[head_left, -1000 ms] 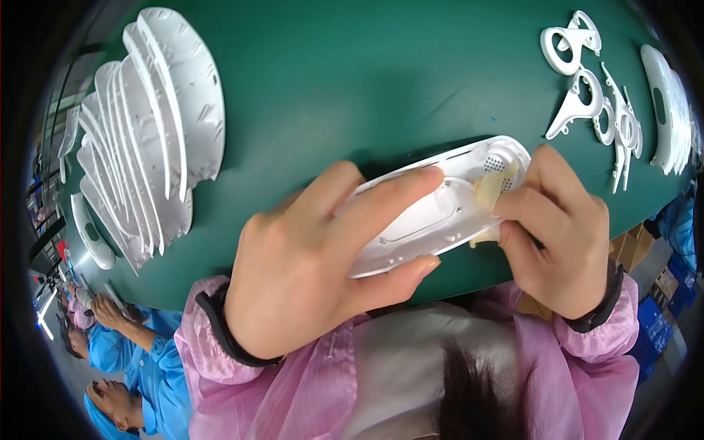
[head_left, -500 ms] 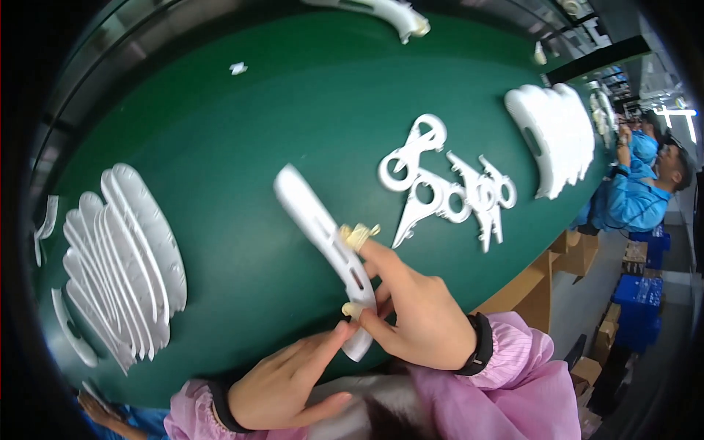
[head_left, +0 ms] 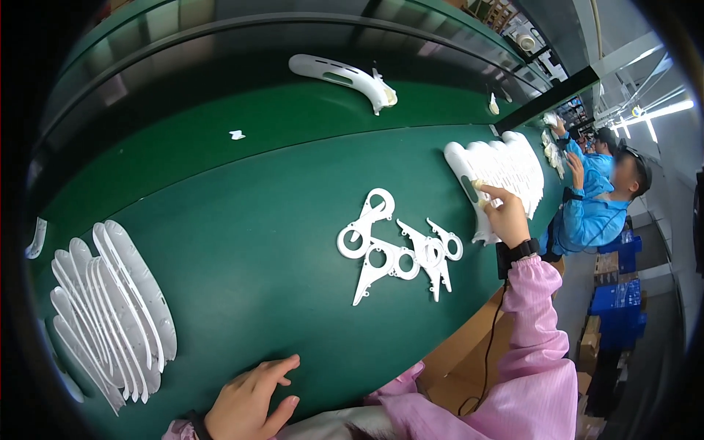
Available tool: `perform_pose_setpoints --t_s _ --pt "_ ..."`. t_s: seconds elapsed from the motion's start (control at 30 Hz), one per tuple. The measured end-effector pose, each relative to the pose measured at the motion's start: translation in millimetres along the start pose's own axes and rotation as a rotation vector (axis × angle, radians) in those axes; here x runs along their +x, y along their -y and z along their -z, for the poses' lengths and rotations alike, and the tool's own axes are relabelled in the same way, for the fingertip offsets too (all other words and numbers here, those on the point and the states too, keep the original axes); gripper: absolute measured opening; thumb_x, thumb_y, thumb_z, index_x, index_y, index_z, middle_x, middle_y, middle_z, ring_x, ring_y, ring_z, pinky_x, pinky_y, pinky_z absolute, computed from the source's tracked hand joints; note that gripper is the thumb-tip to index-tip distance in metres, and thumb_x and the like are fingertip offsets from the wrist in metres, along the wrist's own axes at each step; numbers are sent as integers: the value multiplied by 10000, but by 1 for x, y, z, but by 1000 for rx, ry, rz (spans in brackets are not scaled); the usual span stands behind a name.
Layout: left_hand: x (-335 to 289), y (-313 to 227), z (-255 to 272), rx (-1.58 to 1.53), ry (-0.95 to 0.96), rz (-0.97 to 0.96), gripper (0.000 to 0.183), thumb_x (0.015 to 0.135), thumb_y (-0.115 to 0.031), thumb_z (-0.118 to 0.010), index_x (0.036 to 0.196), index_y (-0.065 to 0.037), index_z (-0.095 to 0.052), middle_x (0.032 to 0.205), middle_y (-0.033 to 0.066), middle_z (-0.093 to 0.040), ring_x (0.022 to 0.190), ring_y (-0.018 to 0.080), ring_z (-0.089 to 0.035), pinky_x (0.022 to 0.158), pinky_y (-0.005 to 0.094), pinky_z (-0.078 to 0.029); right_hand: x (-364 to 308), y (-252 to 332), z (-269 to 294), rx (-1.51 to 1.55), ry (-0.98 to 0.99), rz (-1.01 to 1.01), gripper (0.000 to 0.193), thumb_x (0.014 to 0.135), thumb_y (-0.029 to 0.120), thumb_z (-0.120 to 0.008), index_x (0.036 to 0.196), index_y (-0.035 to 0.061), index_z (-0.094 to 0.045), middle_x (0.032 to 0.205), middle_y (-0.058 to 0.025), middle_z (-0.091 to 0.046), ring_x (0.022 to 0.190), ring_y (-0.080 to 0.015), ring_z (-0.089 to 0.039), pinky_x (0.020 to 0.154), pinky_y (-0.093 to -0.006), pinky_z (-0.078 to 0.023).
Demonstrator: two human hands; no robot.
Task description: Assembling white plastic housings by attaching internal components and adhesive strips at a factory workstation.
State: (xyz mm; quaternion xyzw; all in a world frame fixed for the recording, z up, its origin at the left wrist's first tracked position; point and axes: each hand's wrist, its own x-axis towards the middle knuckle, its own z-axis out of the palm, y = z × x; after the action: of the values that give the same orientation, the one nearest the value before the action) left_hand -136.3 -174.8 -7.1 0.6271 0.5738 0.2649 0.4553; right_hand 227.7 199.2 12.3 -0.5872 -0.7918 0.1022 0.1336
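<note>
Green conveyor bench (head_left: 242, 183) on a factory line. The white perforated shell (head_left: 469, 180), held in both hands a second ago, now lies on the right-hand stack (head_left: 513, 165); right hand (head_left: 506, 220) fingertips still pinch it. Left hand (head_left: 246, 400) rests open, empty, near the left stack (head_left: 110, 308). Ring brackets (head_left: 396, 249) lie between.

A long green worktop (head_left: 242, 183) filled most of the view, curving away to the right. Behind it ran a dark raised rail (head_left: 220, 44) along its far edge. At the right, bright strip lights (head_left: 664, 110) glowed overhead. Stacked blue crates (head_left: 620, 315) and brown cardboard boxes (head_left: 590, 345) stood on the grey floor (head_left: 660, 242) beside the worktop, where two people in blue coats (head_left: 587, 220) sat.
</note>
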Motion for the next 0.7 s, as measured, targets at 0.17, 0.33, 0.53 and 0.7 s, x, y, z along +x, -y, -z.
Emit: perform_pose_setpoints --t_s 0.17,0.33,0.53,0.7 --pt "-3 2 0 -64 -22 66 583 936 -83 -638 1459 -3 -394 1327 152 -618 978 246 -721 856 384 -559 12 -6 -8 -217 -104 103 432 816 -34 -633 1171 170 -774 951 -212 -695 872 -404 -679 821 -449 -531" --pt "-3 2 0 -33 -31 39 595 926 -86 -654 1456 0 -397 1298 151 -622 971 241 -717 849 383 -557 33 -48 -6 -377 -128 -30 443 855 30 -640 1234 231 -750 972 -220 -694 924 -405 -683 881 -467 -535" --pt "-6 3 -1 31 -61 -9 566 928 -128 -674 1425 4 -436 1281 149 -616 967 246 -704 850 376 -554 56 -100 15 -435 -62 -92 433 852 101 -679 1258 240 -737 1059 -246 -715 1000 -393 -695 925 -452 -534" --pt "-5 0 1 19 -76 -13 539 944 -160 -667 1415 0 -458 1263 153 -612 975 249 -692 865 373 -549 77 -49 33 -767 90 -162 290 851 346 -697 1025 144 -812 984 -236 -730 918 -414 -713 870 -478 -556"
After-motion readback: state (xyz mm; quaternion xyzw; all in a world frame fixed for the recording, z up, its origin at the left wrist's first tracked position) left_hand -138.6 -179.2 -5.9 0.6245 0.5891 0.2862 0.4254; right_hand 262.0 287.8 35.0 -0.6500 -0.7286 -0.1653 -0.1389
